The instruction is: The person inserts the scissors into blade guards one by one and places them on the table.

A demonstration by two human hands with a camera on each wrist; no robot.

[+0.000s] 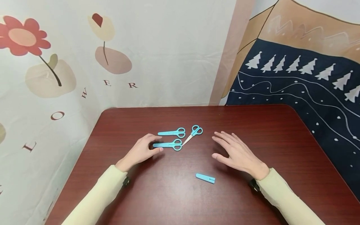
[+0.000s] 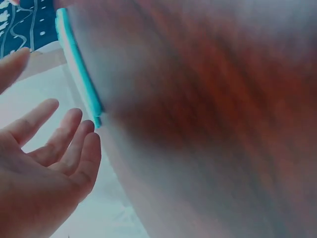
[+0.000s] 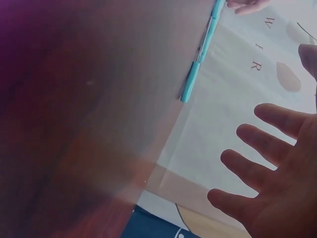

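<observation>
In the head view my left hand (image 1: 142, 150) hovers at the blade end of a pair of blue scissors (image 1: 167, 145) in a cover. Its thumb and fingers stand apart on either side; the left wrist view shows them loosely bent, holding nothing. A second covered pair of scissors (image 1: 168, 133) lies just behind, handles to the right. Beside both lies a bare pair of scissors (image 1: 193, 134), its metal blades pointing toward the front left. My right hand (image 1: 239, 153) is held over the right side with fingers spread, nothing in it. Closer to me lies a loose blue scissors cover (image 1: 205, 178).
Everything lies on a dark red-brown wooden table (image 1: 174, 203) with rounded back corners. Behind it hangs a pale cloth (image 1: 174, 62) with flowers and letters, and a dark blue panel (image 1: 281, 84) with white trees stands at the right.
</observation>
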